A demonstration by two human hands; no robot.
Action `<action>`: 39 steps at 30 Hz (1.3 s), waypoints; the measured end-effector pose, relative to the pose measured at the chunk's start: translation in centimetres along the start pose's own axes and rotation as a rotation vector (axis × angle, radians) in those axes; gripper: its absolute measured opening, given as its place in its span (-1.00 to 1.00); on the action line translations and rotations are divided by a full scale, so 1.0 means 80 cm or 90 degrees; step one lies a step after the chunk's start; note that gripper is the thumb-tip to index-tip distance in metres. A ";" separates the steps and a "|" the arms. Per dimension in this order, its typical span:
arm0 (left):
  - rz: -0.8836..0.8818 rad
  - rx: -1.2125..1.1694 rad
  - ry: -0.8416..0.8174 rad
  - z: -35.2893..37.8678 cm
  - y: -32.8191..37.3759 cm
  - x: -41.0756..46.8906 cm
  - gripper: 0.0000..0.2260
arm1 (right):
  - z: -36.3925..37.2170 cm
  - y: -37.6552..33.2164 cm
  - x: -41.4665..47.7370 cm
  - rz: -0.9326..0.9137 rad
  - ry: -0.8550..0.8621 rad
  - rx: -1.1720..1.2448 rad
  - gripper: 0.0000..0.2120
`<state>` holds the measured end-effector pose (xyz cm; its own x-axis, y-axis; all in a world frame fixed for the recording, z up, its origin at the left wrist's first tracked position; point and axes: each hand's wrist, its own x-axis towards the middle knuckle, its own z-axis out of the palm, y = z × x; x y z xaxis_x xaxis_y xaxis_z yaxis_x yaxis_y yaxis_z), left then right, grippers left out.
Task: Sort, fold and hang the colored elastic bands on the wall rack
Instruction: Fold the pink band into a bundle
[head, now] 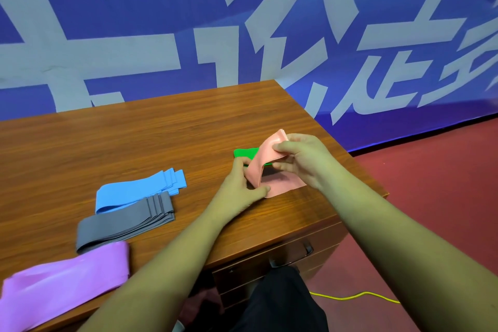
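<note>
Hands work at the right end of a wooden desk (134,137): the right hand (301,159) pinches the raised end of a pink band (258,167) between thumb and fingers, while the left hand (242,186) pinches its fold low against the desk top, a green band (244,153) lying just behind. Thin and limp, the pink band looks nearly weightless and is best held at its ends and crease, since it would likely spring open if released. Folded blue band (134,191) and grey band (121,221) and a loose purple band (67,277) lie at the desk's left end; a drawer (256,269) under the desk's front is closed, contents hidden.
</note>
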<state>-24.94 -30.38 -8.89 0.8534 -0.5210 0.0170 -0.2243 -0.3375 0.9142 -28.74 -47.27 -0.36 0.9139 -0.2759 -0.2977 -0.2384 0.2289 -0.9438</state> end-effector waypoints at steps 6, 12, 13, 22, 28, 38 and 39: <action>0.047 0.183 0.036 -0.019 -0.002 -0.007 -0.58 | -0.029 0.025 0.013 0.013 0.120 -0.261 -0.93; 0.074 0.274 0.025 -0.020 -0.012 -0.011 -0.54 | -0.032 0.044 0.025 -0.023 0.157 -0.437 -0.88; 0.076 0.273 0.029 -0.020 -0.014 -0.011 -0.53 | -0.033 0.045 0.028 -0.033 0.164 -0.472 -0.91; 0.098 0.245 0.032 -0.021 -0.017 -0.014 -0.55 | -0.045 0.066 0.021 -0.146 0.224 -0.559 -0.88; 0.119 0.275 0.038 -0.016 -0.022 -0.013 -0.72 | -0.052 0.089 0.021 -0.178 0.272 -0.514 -0.84; 0.067 0.293 -0.011 -0.024 -0.008 -0.023 -0.64 | -0.040 0.099 0.008 -0.308 0.339 -0.640 -0.79; 0.074 0.295 -0.011 -0.030 -0.002 -0.028 -0.66 | -0.036 0.096 0.003 -0.312 0.331 -0.636 -0.77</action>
<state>-25.65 -27.27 -8.07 0.8033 -0.5876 0.0976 -0.5071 -0.5887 0.6295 -31.27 -48.29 -8.06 0.7926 -0.5228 0.3138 -0.2617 -0.7564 -0.5994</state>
